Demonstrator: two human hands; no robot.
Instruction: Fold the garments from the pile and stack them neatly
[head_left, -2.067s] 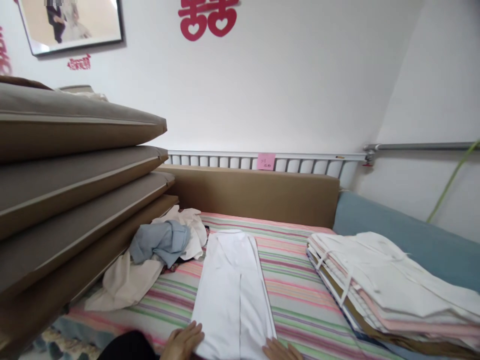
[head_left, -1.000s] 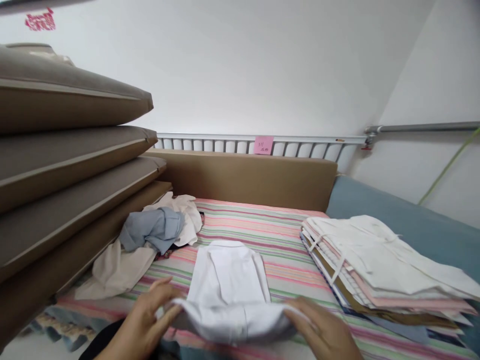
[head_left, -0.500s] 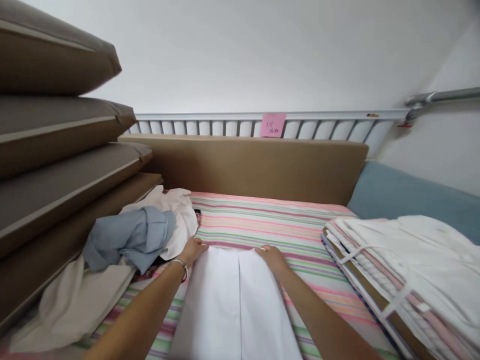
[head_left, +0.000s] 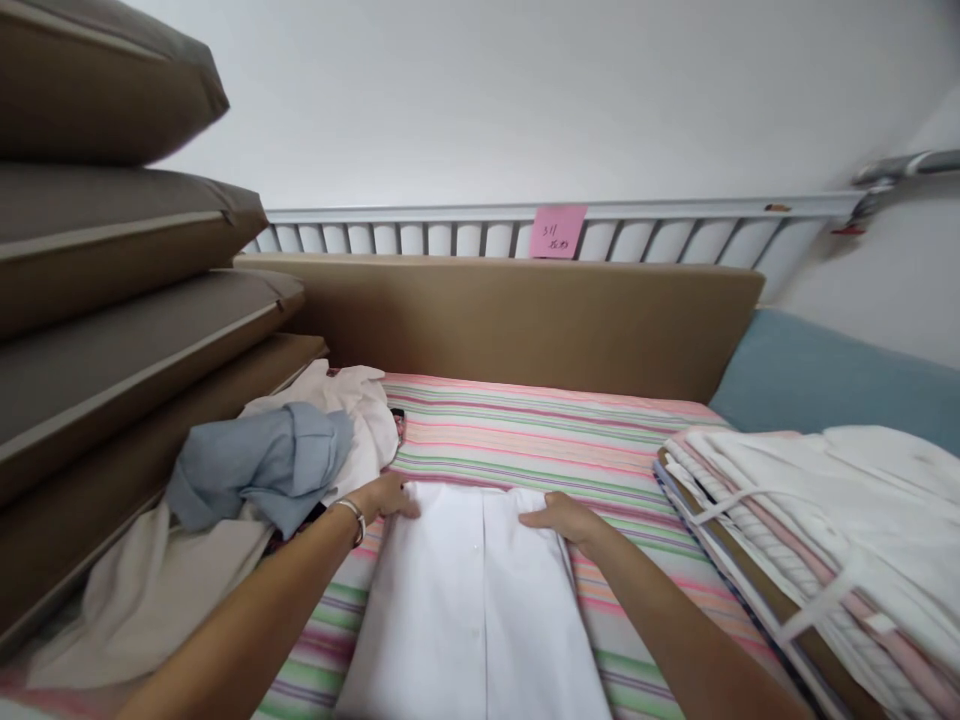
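A white shirt [head_left: 480,610] lies flat on the striped sheet in front of me, its narrow folded end facing away. Small buttons run beside the vertical line down its middle. At its far left corner, my left hand [head_left: 394,495] is closed on the fabric, a bracelet [head_left: 352,520] round the wrist. My right hand [head_left: 566,518] grips the far right side, its thumb on top and the other fingers mostly hidden. The shirt's near end runs out of view at the bottom.
Crumpled blue [head_left: 262,460], white [head_left: 360,410] and beige clothes [head_left: 165,600] lie left, beside stacked brown cushions [head_left: 127,310]. A pile of folded clothes [head_left: 847,520] stands right. Behind the striped sheet [head_left: 510,430] are a long brown cushion [head_left: 525,320] and a white railing carrying a pink note [head_left: 557,232].
Both hands have shifted their hold on the shirt's far end, the right thumb now further onto the fabric. Buttons now show on the front. The view has tilted slightly.
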